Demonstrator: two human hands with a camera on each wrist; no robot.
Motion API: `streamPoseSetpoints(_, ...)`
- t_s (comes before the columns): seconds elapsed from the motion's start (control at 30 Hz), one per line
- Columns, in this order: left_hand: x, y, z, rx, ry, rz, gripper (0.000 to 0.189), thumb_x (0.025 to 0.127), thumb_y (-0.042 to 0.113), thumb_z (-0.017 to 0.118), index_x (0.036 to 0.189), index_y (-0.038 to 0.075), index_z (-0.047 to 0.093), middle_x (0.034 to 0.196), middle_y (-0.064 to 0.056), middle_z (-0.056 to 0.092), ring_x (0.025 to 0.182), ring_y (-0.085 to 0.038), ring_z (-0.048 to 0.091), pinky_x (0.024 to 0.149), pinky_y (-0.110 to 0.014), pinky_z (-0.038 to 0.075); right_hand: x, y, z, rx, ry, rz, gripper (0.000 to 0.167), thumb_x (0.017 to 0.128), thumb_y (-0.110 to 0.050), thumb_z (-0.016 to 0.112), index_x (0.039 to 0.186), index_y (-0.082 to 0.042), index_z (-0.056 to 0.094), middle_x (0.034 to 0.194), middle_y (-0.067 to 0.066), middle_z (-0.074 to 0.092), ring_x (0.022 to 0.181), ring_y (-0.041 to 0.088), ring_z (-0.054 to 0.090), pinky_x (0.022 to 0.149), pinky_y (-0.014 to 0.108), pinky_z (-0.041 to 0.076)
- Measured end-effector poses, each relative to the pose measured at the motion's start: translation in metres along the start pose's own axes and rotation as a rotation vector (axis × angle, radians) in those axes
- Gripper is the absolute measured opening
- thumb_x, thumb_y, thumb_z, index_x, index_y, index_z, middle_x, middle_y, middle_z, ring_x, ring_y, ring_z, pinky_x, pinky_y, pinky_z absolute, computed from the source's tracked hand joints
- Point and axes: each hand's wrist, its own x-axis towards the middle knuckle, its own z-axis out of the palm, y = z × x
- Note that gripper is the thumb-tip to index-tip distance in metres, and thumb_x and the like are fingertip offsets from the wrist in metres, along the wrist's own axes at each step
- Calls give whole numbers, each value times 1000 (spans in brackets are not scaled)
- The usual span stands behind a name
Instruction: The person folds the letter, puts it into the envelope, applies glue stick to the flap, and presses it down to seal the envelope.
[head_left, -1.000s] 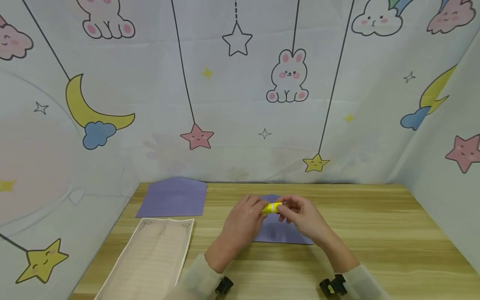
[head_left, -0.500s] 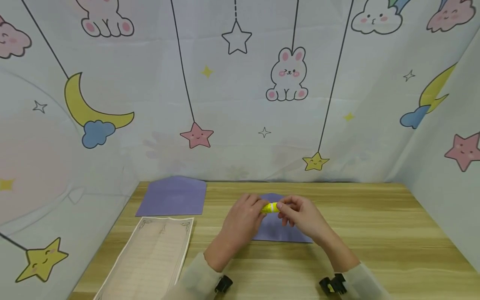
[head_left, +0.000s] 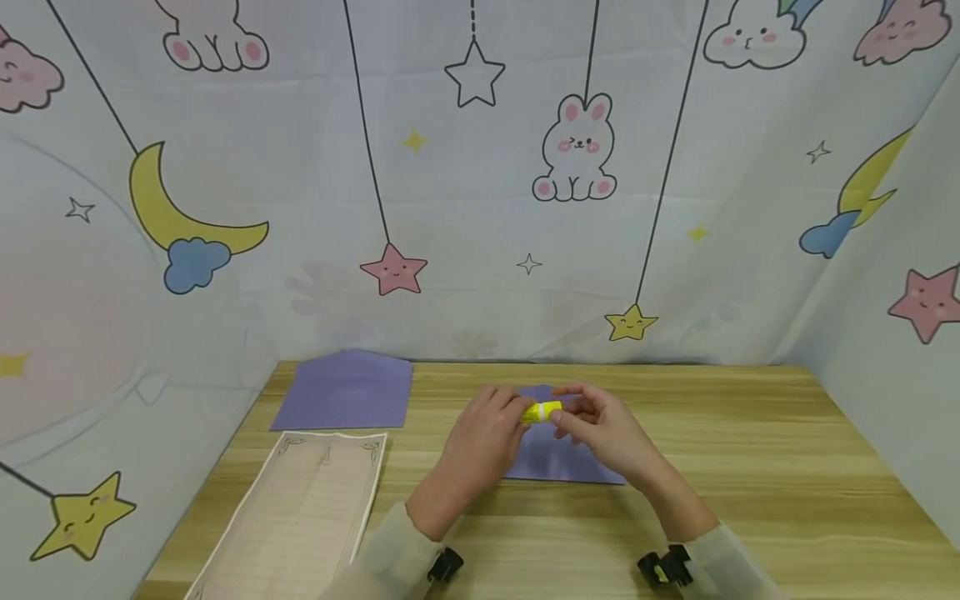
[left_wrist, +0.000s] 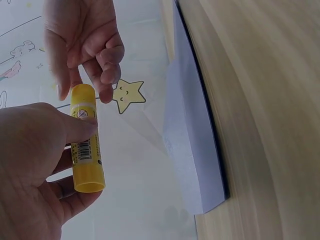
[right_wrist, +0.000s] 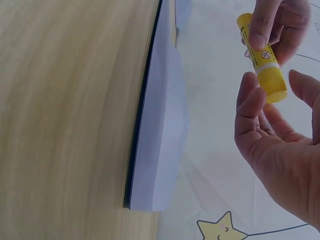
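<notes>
My left hand (head_left: 483,433) grips a yellow glue stick (head_left: 542,412) around its barrel, thumb on top and fingers underneath. Its yellow cap (right_wrist: 273,87) is on, beyond a white band. Around that cap end is my right hand (head_left: 603,429), thumb and fingers spread apart in the right wrist view, fingertips right at the cap. Both hands are above a purple envelope (head_left: 562,461), whose raised flap (right_wrist: 170,115) shows in the right wrist view.
A second purple envelope (head_left: 345,396) lies at the back left of the wooden table (head_left: 787,483). In front of it is a cream letter sheet (head_left: 300,508) with a printed border. A patterned cloth (head_left: 480,208) hangs behind the table.
The right thumb and fingers have loosened from the glue stick's cap and spread, the index finger lifting. My left hand keeps its hold, nearly still.
</notes>
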Motion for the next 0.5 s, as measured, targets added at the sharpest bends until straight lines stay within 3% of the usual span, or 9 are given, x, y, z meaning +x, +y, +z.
streamPoseSetpoints(0.2,1,0,0,6,16,18,34,91,17,87,122,11,74,112,-1,68,102,-20,61,92,-30,54,1,0,1,9,13,56,41,107,-39,66,124,-2,68,103,26,72,79,34,68,67,37,56)
streamPoseSetpoints(0.4,0,0,1,-2,5,12,33,93,18,86,123,11,74,113,-1,68,103,-20,61,92,-31,54,0,0,1,3,19,37,30,107,-27,69,127,-5,67,110,26,70,90,47,66,68,36,55)
streamPoseSetpoints(0.5,0,-1,0,-7,-4,1,32,94,18,85,123,11,74,114,-1,68,104,-20,61,93,-31,54,-1,-1,1,7,12,19,29,105,-20,71,129,-6,65,114,22,69,99,48,67,73,38,57)
